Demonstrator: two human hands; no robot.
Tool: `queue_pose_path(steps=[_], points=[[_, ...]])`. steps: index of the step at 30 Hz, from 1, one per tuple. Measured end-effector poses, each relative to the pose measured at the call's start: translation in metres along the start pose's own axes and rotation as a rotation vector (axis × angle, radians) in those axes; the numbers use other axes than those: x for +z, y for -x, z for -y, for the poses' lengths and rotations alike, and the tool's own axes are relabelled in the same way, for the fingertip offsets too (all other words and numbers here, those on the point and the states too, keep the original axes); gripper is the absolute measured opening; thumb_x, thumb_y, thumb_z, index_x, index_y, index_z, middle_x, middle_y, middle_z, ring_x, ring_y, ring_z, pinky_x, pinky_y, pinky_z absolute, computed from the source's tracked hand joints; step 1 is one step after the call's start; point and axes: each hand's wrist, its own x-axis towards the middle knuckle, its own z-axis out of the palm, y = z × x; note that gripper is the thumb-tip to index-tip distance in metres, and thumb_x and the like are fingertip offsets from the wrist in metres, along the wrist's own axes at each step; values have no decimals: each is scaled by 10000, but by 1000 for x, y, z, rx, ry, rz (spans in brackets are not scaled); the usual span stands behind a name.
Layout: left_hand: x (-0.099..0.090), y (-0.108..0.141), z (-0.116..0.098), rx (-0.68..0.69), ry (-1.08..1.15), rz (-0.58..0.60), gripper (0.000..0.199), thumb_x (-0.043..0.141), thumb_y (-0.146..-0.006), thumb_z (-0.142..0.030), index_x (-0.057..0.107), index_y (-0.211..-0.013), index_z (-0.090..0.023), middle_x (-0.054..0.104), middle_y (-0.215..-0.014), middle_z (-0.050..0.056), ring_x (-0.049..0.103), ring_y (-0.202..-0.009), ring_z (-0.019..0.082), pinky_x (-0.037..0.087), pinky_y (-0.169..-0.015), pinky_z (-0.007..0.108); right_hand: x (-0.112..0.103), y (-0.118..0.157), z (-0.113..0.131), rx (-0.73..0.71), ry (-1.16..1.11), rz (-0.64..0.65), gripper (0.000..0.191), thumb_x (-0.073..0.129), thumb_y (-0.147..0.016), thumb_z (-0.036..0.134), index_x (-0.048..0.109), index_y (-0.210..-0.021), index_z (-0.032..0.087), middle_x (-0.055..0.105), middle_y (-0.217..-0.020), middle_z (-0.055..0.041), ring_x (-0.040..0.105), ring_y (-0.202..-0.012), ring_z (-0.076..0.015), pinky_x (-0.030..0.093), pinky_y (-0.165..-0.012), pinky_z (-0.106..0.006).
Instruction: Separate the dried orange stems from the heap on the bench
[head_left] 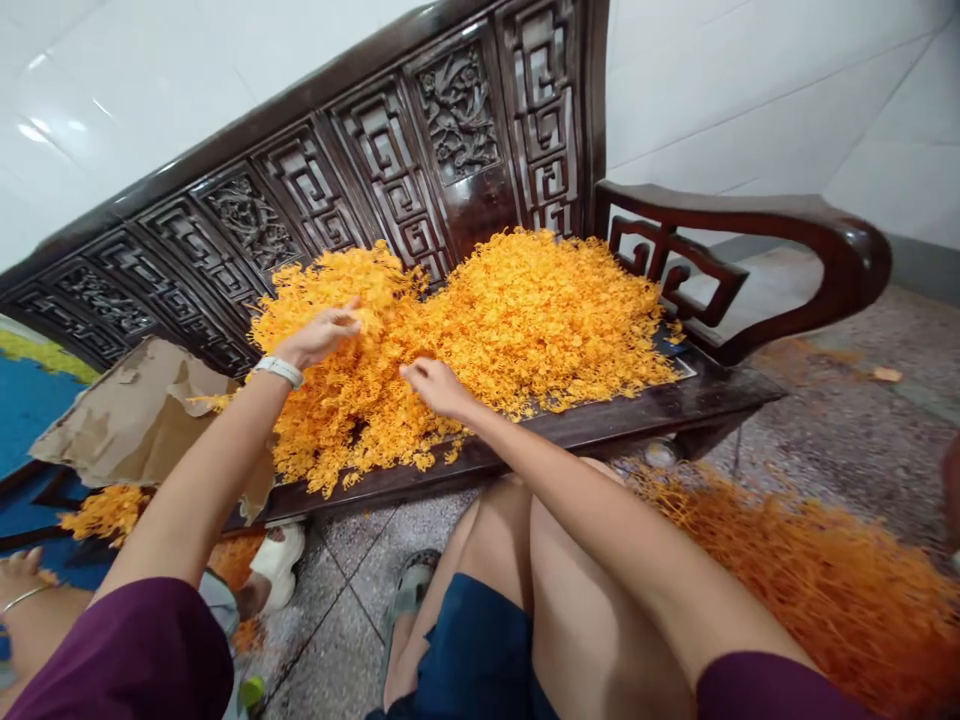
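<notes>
A large heap of curly orange-yellow pieces (555,310) covers the seat of a dark carved wooden bench (675,395). My left hand (324,335), with a pale band on its wrist, is over the left part of the heap, thumb and fingers apart. No piece can be made out in it. To its right, my right hand (433,385) is at the front of the heap, its fingers pinched together; what they hold, if anything, is too small to tell.
Torn cardboard (139,410) lies left of the heap. Another person's hand (22,570) and white shoe (277,565) are at the lower left. A darker orange pile (810,580) lies at the lower right. The bench's curved armrest (840,250) rises on the right.
</notes>
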Motion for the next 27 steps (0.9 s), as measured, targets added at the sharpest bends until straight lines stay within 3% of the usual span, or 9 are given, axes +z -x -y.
queue_pose_path(steps=[3, 5, 7, 11, 14, 16, 20, 23, 27], points=[[26, 17, 6, 53, -231, 285, 526, 782, -714, -739, 812, -887, -243, 456, -1653, 127, 297, -1580, 413, 228, -1286, 599, 18, -33, 9, 249, -511, -77, 472, 459, -1018, 614, 635, -897, 193, 642, -782, -16, 566, -619, -140, 444, -575, -250], [42, 27, 7, 127, -447, 354, 575, 689, -798, -771, 843, -1017, -261, 236, -1773, 51, 90, -1646, 422, 64, -1316, 635, 32, -45, 9, 314, -662, -125, 350, 577, -986, 499, 626, -824, 193, 612, -724, 7, 533, -608, -131, 436, -577, -237], [52, 36, 9, 236, -623, 364, 572, 621, -880, -741, 828, -1154, -283, 104, -1802, 18, 9, -1650, 433, 16, -1300, 674, 41, -50, 5, 317, -705, -214, 244, 629, -952, 323, 601, -751, 187, 610, -719, 16, 537, -662, -122, 431, -624, -215], [52, 46, 24, 416, -775, 276, 605, 579, -962, -649, 634, -1473, -330, 93, -1799, 78, 87, -1651, 408, 76, -1288, 676, 39, -51, -6, 277, -774, -314, 175, 598, -963, 284, 645, -826, 186, 700, -923, 3, 599, -850, -112, 440, -720, -184], [45, 45, 42, 350, -731, 104, 775, 537, -981, -654, 401, -1634, -260, 258, -1755, 164, 247, -1625, 345, 154, -1308, 581, 27, -52, -9, 302, -822, -351, 182, 570, -969, 341, 645, -884, 199, 715, -1005, -16, 595, -829, -123, 428, -655, -192], [42, 41, 54, 276, -727, 6, 866, 491, -985, -683, 292, -1671, -193, 292, -1737, 191, 270, -1620, 315, 153, -1323, 515, 20, -51, -8, 333, -848, -376, 166, 553, -958, 320, 625, -867, 201, 712, -981, -31, 581, -797, -134, 423, -623, -200], [41, 24, 67, 193, -857, -26, 930, 420, -969, -747, 260, -1685, -175, 185, -1774, 165, 126, -1656, 323, 61, -1330, 497, 17, -51, -2, 311, -904, -396, 162, 567, -922, 299, 582, -793, 203, 698, -922, -37, 590, -829, -150, 447, -635, -212], [39, 8, 72, 153, -921, -41, 1026, 472, -909, -801, 269, -1688, -164, 134, -1779, 179, 114, -1655, 356, 55, -1322, 512, 12, -56, 3, 271, -947, -438, 158, 589, -889, 318, 523, -787, 218, 669, -872, -22, 588, -802, -153, 434, -619, -221], [42, -5, 78, 110, -979, -18, 1064, 537, -857, -811, 318, -1676, -168, 64, -1784, 190, 57, -1658, 380, 36, -1315, 538, -29, -60, -2, 174, -1025, -563, 222, 609, -890, 374, 455, -806, 238, 628, -857, 2, 597, -836, -155, 459, -657, -233]])
